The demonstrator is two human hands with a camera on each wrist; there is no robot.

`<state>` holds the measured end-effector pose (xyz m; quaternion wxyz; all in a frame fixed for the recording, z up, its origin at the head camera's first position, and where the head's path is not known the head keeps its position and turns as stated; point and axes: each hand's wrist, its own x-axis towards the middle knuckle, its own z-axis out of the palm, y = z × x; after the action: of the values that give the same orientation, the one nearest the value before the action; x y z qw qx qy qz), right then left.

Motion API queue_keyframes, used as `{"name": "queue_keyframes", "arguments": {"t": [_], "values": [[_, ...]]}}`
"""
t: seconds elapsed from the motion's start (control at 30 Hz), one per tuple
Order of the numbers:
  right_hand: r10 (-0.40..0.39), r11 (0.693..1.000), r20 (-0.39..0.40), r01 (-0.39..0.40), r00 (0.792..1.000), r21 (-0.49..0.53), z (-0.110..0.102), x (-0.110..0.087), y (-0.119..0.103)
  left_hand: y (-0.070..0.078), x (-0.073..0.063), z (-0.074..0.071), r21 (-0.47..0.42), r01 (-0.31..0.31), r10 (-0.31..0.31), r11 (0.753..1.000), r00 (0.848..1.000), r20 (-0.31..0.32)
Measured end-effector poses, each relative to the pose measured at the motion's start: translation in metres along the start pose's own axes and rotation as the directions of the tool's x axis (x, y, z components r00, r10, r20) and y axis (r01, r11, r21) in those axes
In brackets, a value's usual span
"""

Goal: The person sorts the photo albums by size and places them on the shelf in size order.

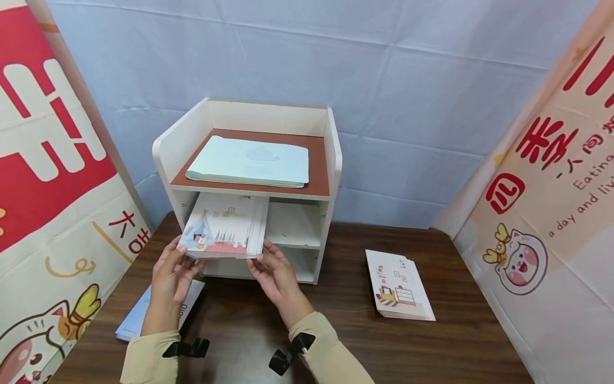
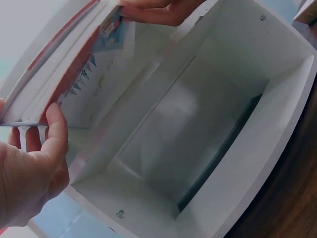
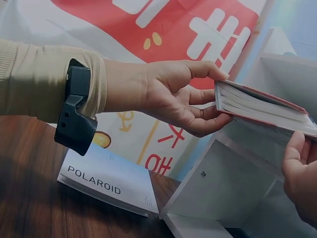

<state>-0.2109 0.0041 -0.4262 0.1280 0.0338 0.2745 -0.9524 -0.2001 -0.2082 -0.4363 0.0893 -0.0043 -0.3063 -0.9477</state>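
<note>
A white illustrated book [image 1: 223,226], with a blue tent and red floor drawn on its cover, extends out of the shelf unit's middle compartment. My left hand [image 1: 172,272] grips its near left corner, and my right hand [image 1: 278,274] holds its near right corner. The right wrist view shows the book's thick pages and reddish cover edges [image 3: 267,106], with the left hand's thumb above and fingers below. From underneath, the left wrist view shows the book [image 2: 84,74] with the left hand [image 2: 37,168] at one end. The book's far end lies inside the compartment.
The white shelf unit [image 1: 332,160] bears a pale blue whale-cover book [image 1: 254,160] on its brown top. A blue-and-white book marked POLAROID [image 3: 109,176] lies on the table [image 1: 345,330], partly behind the left forearm. Another illustrated book [image 1: 398,285] lies at the right.
</note>
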Motion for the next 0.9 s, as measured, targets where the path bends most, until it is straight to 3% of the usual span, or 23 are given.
{"name": "queue_keyframes", "arguments": {"t": [0.53,0.9], "values": [[0.005,0.997,-0.028,-0.003,1.0,0.072,-0.004,0.011,0.009,0.001,0.004,-0.006,-0.058,0.092,-0.098,0.994,0.988,-0.115],[-0.001,0.994,-0.041,0.006,0.999,0.111,-0.01,0.018,0.018,-0.007,0.01,-0.004,0.012,0.006,-0.003,1.0,0.973,-0.231]]}}
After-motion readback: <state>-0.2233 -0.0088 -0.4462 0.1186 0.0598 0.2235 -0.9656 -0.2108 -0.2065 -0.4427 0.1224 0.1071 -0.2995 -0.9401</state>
